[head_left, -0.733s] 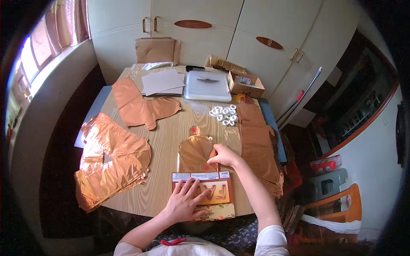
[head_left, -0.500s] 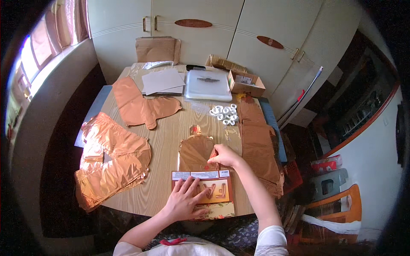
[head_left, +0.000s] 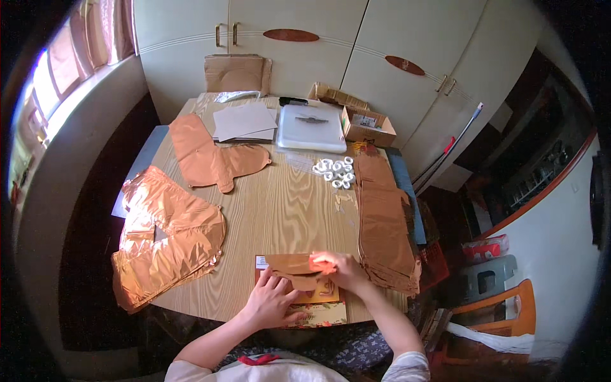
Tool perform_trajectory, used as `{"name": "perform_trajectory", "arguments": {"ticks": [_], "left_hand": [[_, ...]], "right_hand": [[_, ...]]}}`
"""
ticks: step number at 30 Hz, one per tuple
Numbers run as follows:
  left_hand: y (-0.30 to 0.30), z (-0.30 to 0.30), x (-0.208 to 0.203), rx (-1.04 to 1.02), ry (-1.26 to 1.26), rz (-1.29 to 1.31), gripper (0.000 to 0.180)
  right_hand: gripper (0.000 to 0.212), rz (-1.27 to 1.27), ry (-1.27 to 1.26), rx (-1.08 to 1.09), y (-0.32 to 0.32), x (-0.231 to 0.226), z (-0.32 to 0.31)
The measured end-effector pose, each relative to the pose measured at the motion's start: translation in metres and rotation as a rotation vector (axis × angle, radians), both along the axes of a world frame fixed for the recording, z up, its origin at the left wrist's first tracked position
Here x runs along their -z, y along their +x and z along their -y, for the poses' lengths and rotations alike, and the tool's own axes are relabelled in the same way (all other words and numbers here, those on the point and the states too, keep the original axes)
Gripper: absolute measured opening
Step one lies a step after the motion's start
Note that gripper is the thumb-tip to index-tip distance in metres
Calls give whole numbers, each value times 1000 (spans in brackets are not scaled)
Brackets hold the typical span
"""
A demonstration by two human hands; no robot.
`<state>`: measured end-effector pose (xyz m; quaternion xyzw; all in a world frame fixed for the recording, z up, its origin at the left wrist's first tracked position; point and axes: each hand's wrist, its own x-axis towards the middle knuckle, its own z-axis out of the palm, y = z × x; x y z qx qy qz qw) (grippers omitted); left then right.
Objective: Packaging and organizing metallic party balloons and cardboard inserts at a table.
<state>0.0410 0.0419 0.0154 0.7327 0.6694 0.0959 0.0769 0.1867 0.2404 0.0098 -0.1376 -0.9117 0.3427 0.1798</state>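
Observation:
My right hand (head_left: 349,275) grips a folded copper foil balloon (head_left: 289,265) by its right end, together with something orange-red at the fingertips. The foil hangs over a printed card (head_left: 321,312) with autumn leaf patterns, which lies at the table's near edge. Flat on the left part of this card rests my left hand (head_left: 270,304), fingers spread, their tips close to the foil's lower left edge; whether they touch it I cannot tell. Part of the card is hidden under the foil and hand.
Copper foil balloons lie in a shiny pile (head_left: 184,219) at left, an L-shaped stack (head_left: 207,156) behind it and a long stack (head_left: 382,223) at right. White ribbon rolls (head_left: 336,170), clear plastic bags (head_left: 310,130), grey sheets (head_left: 245,120) and an open cardboard box (head_left: 372,130) stand farther back.
My right hand has lifted the foil balloon off the table and brought it nearer, over the card. My left hand has stayed on the card.

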Motion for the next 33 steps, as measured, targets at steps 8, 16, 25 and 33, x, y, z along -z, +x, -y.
{"name": "perform_trajectory", "arguments": {"ticks": [8, 16, 25, 33], "left_hand": [[0, -1, 4, -8, -16, -11, 68], [2, -3, 0, -3, 114, -65, 71], [-3, -4, -6, 22, 106, -44, 73], [-5, -7, -5, 29, 69, -41, 74]], "right_hand": [[35, -141, 64, -15, 2, 2, 7], [45, 275, -150, 299, -28, 4, -17], [23, 148, -260, 240, -30, 11, -16], [23, 198, -290, 218, -30, 23, -26]]}}
